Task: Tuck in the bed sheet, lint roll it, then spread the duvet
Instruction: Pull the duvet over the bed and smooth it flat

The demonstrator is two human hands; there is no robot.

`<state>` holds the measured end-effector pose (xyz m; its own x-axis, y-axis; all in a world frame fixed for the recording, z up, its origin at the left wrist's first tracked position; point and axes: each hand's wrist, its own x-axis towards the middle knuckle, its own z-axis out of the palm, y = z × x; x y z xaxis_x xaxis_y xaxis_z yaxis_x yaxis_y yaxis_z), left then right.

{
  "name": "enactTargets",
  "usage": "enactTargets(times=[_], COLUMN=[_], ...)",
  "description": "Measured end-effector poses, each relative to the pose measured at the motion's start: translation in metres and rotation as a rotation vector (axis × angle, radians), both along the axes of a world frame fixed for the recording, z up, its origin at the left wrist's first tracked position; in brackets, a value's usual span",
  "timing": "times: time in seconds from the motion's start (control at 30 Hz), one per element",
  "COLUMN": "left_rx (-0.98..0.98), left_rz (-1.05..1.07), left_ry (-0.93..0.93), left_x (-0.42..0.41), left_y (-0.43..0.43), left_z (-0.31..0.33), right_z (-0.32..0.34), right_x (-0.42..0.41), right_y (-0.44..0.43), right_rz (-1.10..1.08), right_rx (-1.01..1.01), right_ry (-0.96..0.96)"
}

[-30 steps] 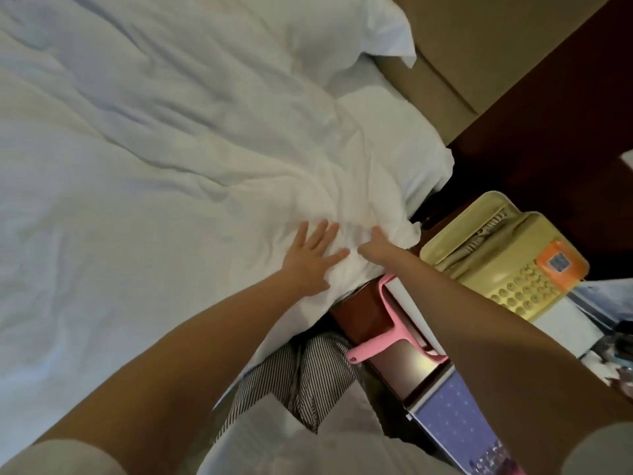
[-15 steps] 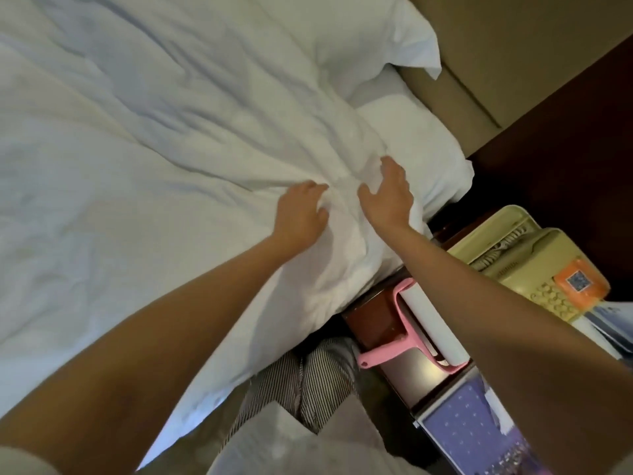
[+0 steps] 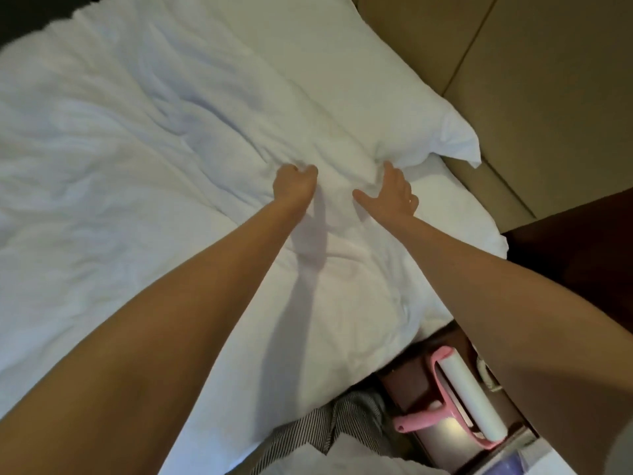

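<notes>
White duvet (image 3: 137, 149) in curled left hand (image 3: 294, 186)

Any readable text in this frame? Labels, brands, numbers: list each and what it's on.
None can be read in this frame.
The lint roller shows no label.
The duvet and the pillow are plain white.
The purple sheet in the bottom right corner is cut off and too blurred to tell whether it carries any print.

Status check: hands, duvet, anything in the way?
Left hand grips duvet; right hand open, flat on it. Duvet wrinkled, up against pillow. Roller off the bed.
</notes>
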<state>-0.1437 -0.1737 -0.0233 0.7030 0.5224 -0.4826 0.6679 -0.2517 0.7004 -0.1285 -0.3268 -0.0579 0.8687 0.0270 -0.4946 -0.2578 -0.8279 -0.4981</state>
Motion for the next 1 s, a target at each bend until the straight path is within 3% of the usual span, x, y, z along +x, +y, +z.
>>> enactTargets(times=[0.1,0.17,0.27,0.33,0.4,0.5,0.57,0.63,0.7,0.73,0.77,0.9,0.93,1.0], left_rx=[0.022,-0.045,-0.079,0.016,-0.020,-0.013,0.239,0.549,0.667,0.635,0.584,0.388,0.322,0.286], left_rz=[0.175,0.226,0.140,0.022,-0.118,-0.474,-0.795,-0.999,-1.162,-1.260,-1.355,-1.536,-1.526,-1.419], left_ry=[0.036,0.093,0.114,0.035,-0.039,0.049,0.126,0.046,-0.033,0.000,0.124,0.626,0.699,0.705], left_x=[0.037,0.054,0.081,0.096,0.099,0.078,0.057,0.022,-0.025,-0.049,-0.076,-0.192,-0.215,-0.236], left_y=[0.022,0.033,0.038,0.023,0.010,0.018,0.027,0.023,0.017,0.017,0.021,0.045,0.045,0.044], left_z=[0.002,0.007,0.011,0.020,0.023,0.002,-0.018,-0.029,-0.036,-0.046,-0.056,-0.088,-0.089,-0.076], right_z=[-0.007,-0.003,0.019,0.033,0.032,0.009,0.007,0.013,0.001,-0.014,-0.022,-0.019,-0.016,-0.003], right_x=[0.017,0.023,0.030,0.037,0.040,0.037,0.029,0.021,0.003,-0.007,-0.017,-0.056,-0.059,-0.071], right_y=[0.014,0.016,-0.004,-0.022,-0.030,-0.021,-0.003,0.013,0.021,0.019,0.014,-0.004,-0.001,0.022], right_rz=[-0.014,-0.024,-0.122,-0.227,-0.359,-0.284,-0.201,0.078,0.640,0.822,0.876,0.742,0.745,0.784], right_rx=[0.042,0.206,0.562,0.626,0.556,0.166,-0.143,-0.238,-0.210,-0.249,-0.331,-0.674,-0.625,-0.464], right_ry=[0.092,0.101,0.155,0.129,0.067,0.040,-0.064,-0.381,-0.587,-0.570,-0.428,0.203,0.305,0.248])
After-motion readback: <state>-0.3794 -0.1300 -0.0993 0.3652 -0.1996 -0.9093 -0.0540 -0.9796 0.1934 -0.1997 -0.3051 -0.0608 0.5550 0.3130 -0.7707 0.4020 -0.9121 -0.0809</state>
